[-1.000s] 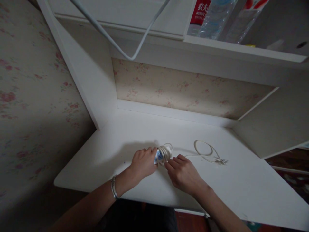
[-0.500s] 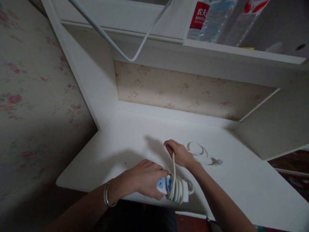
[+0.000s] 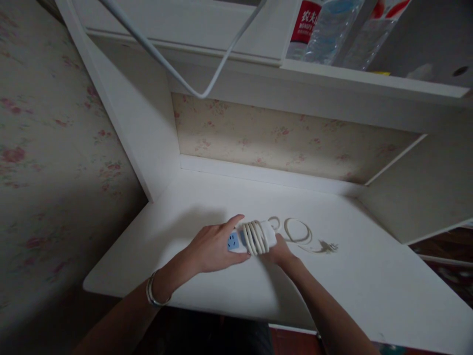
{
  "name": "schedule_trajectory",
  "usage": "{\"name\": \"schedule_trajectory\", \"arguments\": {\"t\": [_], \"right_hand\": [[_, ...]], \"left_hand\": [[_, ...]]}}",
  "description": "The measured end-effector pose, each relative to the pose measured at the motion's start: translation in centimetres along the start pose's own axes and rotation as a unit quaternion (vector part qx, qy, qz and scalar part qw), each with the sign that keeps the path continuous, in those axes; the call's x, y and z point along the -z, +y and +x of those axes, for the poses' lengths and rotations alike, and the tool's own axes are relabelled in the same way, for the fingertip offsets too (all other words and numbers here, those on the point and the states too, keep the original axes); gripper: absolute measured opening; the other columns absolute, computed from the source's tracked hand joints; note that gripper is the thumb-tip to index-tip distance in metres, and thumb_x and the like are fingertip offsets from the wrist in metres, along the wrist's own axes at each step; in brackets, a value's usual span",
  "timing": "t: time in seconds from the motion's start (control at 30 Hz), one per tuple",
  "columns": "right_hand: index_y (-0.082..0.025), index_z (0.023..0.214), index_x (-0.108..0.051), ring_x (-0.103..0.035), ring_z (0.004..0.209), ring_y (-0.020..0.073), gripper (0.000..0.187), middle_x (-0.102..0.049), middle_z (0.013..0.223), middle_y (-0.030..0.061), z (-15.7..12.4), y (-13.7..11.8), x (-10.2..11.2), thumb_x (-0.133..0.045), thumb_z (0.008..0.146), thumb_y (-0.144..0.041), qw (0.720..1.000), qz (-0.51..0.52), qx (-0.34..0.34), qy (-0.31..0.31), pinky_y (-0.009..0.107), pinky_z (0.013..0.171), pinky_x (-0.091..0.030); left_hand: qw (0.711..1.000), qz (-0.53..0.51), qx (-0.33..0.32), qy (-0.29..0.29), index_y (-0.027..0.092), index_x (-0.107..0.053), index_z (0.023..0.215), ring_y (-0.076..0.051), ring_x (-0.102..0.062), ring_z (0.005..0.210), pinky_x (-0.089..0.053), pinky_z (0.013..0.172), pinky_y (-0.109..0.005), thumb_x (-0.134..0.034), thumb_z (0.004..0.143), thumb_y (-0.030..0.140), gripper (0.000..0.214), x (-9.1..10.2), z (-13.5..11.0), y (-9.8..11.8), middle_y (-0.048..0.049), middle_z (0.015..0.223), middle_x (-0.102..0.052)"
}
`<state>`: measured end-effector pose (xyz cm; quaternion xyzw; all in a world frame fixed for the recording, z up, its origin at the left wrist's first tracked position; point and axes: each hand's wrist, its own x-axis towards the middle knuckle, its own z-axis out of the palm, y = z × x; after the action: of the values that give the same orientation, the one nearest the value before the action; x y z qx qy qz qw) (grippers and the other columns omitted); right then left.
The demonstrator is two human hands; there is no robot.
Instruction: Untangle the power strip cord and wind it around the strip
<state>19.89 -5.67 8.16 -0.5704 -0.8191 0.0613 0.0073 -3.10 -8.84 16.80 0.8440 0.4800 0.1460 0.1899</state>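
Note:
A white power strip (image 3: pixel 271 233) with blue socket faces is held above the white desk, its pale cord (image 3: pixel 255 237) wound in several turns around its middle. My left hand (image 3: pixel 216 246) is closed around the strip's left end, thumb along the upper edge and fingers below. A silver bangle (image 3: pixel 152 291) is on the left wrist. My right hand (image 3: pixel 281 250) is curled behind and below the strip's right end, at the cord; its fingertips are hidden. Loose cord (image 3: pixel 298 231) lies looped on the desk to the right, ending in a plug (image 3: pixel 328 247).
The white desktop (image 3: pixel 369 276) has a raised back edge and a side panel (image 3: pixel 129 113) at the left. Overhead is a shelf (image 3: pixel 369 79) with plastic bottles (image 3: pixel 332 32). A bent white rod or cable (image 3: pixel 201 93) hangs in front of the shelf.
The strip has been raised and moved forward, away from my body. My right hand, earlier above the strip pulling up the cord, has gone down behind its right end.

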Motion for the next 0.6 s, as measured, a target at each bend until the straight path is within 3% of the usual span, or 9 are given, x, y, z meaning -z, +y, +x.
{"name": "schedule_trajectory", "arguments": {"t": [0.2, 0.4, 0.6], "right_hand": [[-0.020, 0.104, -0.059, -0.066, 0.069, 0.0187, 0.024, -0.070, 0.085, 0.0071, -2.7, -1.1, 0.2, -0.038, 0.092, -0.018, 0.997, -0.080, 0.020, 0.000, 0.025, 0.057, -0.035], [-0.020, 0.097, -0.060, -0.059, 0.064, 0.0138, 0.019, -0.066, 0.076, 0.0026, -4.3, -2.3, 2.2, -0.042, 0.090, -0.016, 0.986, -0.119, 0.088, 0.071, 0.028, 0.055, -0.025], [-0.019, 0.084, -0.060, -0.051, 0.064, 0.0134, 0.014, -0.062, 0.073, 0.0017, -3.5, -2.4, 4.5, -0.047, 0.089, -0.017, 0.968, -0.148, 0.146, 0.140, 0.032, 0.061, -0.022]], "left_hand": [[0.994, 0.034, 0.084, 0.063, 0.031, -0.040, 0.129, -0.025, -0.066, 0.093, -0.047, 0.073, -0.031, -0.053, 0.081, 0.056, 0.055, -1.1, 1.5, -2.1, -0.0024, 0.109, -0.068], [0.979, 0.084, 0.167, 0.078, 0.024, -0.055, 0.108, -0.025, -0.066, 0.089, -0.047, 0.072, -0.031, -0.051, 0.084, 0.053, 0.038, -3.5, 2.6, -2.8, -0.0066, 0.100, -0.069], [0.976, 0.131, 0.140, 0.102, 0.018, -0.055, 0.105, -0.025, -0.065, 0.088, -0.048, 0.073, -0.032, -0.054, 0.084, 0.039, 0.029, -5.7, 3.4, -3.0, -0.0098, 0.097, -0.066]]}}
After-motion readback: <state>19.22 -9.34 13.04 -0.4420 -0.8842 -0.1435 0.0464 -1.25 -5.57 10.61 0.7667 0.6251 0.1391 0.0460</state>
